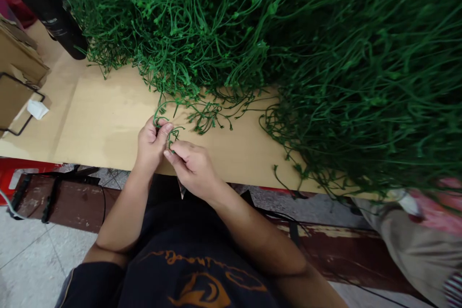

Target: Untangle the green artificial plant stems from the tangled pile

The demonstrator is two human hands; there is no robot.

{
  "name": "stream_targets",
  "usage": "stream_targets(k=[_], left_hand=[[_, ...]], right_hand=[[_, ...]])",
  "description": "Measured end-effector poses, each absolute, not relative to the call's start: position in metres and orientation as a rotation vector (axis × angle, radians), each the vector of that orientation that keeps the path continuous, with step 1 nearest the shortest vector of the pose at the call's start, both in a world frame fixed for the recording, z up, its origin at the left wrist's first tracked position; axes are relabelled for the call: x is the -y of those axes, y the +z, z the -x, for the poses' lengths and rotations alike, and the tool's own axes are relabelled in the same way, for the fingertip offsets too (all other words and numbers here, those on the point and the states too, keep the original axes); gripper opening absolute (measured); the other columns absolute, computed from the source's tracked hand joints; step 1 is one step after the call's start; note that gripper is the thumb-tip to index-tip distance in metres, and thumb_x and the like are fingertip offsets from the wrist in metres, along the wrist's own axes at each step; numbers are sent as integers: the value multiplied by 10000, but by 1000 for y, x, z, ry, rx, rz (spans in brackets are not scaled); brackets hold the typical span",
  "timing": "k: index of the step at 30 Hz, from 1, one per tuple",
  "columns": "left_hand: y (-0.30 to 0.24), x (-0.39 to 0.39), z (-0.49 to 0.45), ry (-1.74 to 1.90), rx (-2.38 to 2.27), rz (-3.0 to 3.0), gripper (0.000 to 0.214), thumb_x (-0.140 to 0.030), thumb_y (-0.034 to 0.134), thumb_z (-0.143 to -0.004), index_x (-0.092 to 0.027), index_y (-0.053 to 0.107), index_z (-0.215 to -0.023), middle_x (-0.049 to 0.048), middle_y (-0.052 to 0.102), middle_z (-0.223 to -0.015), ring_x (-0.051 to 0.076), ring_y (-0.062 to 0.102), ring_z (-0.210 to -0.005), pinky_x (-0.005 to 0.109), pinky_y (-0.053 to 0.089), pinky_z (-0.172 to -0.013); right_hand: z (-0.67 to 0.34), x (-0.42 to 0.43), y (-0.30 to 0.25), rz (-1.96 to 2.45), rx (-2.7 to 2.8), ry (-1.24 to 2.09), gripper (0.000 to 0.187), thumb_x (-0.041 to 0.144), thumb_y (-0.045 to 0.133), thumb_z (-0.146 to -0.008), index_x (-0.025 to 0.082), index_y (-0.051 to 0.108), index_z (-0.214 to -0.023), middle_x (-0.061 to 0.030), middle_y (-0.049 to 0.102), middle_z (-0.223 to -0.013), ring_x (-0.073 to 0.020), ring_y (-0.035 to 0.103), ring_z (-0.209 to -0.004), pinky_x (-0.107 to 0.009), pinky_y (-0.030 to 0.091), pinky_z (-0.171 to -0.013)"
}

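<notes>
Near the table's front edge, my left hand (153,138) pinches a thin green plastic stem (156,111) between thumb and fingers. Close beside it on the right, my right hand (191,161) is closed on the lower end of the same small green piece, whose short curled branches (174,133) show between the two hands. My fingertips partly cover the piece. Just beyond my hands, several loose green stems (205,118) lie on the cardboard-coloured tabletop (108,101). Behind them rises a large heap of green plastic stems (202,24) with small budded tips.
A black bottle (54,14) stands at the back left. Cardboard boxes (18,53), a black wire frame (23,125) and a crumpled white scrap (37,109) are at the left. Stems overhang the right front edge. Another person's trousered leg (393,240) is at the lower right.
</notes>
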State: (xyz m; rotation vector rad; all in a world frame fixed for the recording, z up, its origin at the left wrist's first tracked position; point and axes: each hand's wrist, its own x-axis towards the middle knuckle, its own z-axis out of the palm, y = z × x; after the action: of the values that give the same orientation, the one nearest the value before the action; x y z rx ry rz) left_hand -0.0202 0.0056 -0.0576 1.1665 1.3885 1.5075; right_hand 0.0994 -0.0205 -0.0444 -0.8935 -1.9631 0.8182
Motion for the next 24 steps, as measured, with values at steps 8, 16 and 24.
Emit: stream_targets(k=[8,16,24], left_hand=[[-63,-17,35,1672,-1365,-931,303,-336,617,-775,-191,382,-648,-78,381,-524,37,314,-427,187,277,-430],[-58,-2,28,1469,-1124,-982,335,-417,667,-714,-179,440,-652,-80,404,-486,32,339,-413,177,290,-424],[-56,-3,25,1462,-1171,-1009,393,-494,702,-641,-171,479,-624,-64,444,-488,38,372,-431,179,324,-429]], right_hand=[[-91,59,-2,130,2300,889,143,184,446,-859,173,524,-739,6,490,-663,-106,424,-606,-232,327,-537],[-121,9,-15,911,1646,1143,283,347,363,-927,180,409,-703,25,384,-612,-86,390,-578,-241,329,-569],[-105,-7,-46,953,1538,1391,400,563,526,-778,171,470,-727,53,348,-563,-66,309,-508,-228,266,-482]])
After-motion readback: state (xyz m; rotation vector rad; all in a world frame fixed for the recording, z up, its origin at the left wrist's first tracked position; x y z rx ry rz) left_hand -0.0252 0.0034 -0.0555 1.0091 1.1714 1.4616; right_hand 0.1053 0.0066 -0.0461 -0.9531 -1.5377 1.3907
